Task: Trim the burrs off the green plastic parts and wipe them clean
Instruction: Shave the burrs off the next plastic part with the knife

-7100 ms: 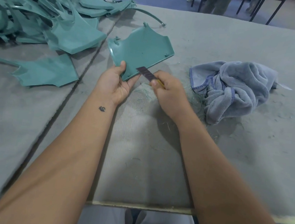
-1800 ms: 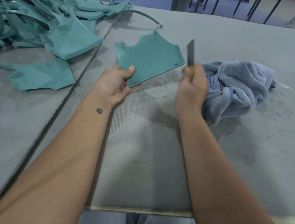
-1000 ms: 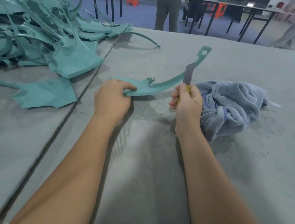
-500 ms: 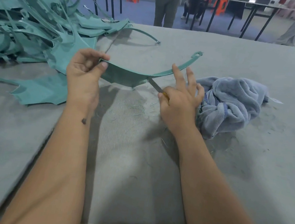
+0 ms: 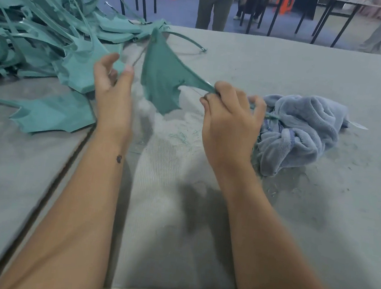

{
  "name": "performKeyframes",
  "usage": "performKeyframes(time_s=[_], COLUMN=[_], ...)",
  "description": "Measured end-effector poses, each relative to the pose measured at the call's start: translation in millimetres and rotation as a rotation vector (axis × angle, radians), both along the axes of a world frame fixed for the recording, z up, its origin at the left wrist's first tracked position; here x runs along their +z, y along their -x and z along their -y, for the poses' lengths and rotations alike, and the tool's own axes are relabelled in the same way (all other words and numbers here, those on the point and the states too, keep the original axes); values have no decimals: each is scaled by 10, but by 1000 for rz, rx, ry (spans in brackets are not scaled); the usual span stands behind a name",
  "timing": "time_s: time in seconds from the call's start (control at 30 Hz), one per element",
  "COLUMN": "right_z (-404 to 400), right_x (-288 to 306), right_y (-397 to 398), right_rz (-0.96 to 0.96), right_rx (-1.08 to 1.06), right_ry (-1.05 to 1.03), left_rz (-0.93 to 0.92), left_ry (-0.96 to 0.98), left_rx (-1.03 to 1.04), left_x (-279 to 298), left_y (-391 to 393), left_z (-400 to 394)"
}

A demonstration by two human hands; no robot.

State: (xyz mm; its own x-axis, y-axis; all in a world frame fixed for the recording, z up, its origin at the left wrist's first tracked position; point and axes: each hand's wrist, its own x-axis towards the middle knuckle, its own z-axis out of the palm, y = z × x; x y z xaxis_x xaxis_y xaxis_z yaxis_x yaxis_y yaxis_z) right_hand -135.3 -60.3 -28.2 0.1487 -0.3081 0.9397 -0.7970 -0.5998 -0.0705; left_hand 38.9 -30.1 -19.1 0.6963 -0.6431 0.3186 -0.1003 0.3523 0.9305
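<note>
Green plastic is showing in the head view: one green part [image 5: 162, 81] is hanging blurred in the air above the grey table [image 5: 288, 67], between the two hands. The right hand [image 5: 231, 123] is pinching the part's narrow arm at its fingertips, its grip curled tight around that thin end. The left hand [image 5: 113, 92] is hovering just beside the part's wide end, its grip released, fingers loosely spread and touching nothing. A pile of green parts [image 5: 43, 32] is lying at the far left. A crumpled blue towel [image 5: 305, 131] is sitting just right of the right hand, with green shavings [image 5: 183, 138] scattered near it.
</note>
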Motion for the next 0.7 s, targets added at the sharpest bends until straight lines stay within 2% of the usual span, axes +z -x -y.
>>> performKeyframes(time_s=[0.07, 0.17, 0.23, 0.3, 0.33, 0.43, 0.5, 0.57, 0.63, 0.7], right_z=[-23, -98, -131, -123, -99, -14, 37, 95, 145, 174], right_x=[72, 135, 155, 176, 185, 181, 123, 76, 54, 33], right_y=[-12, -17, -15, -10, 0, 37, 34, 2, -40, -76], right_rz=[46, 90, 135, 263, 374, 826, 1091, 1325, 1511, 1644], right_rx=[31, 80, 146, 240, 292, 488, 612, 715, 788, 870], right_ry=[-4, -152, -361, -614, -735, -1096, -1282, -1369, -1371, -1365], left_rz=[29, 101, 75, 71, 115, 398, 454, 437, 456, 449], left_ry=[-80, -138, -116, -97, -114, -246, -341, -435, -521, -528], left_rx=[6, -12, -61, -108, -97, 73, 83, -82, -308, -505], left_x=[21, 39, 39, 33, 23, -32, -66, -102, -116, -131], left_y=[64, 133, 159, 189, 211, 248, 269, 321, 422, 536], left_z=[15, 7, 3, -1, -3, 6, 22, 29, -2, -37])
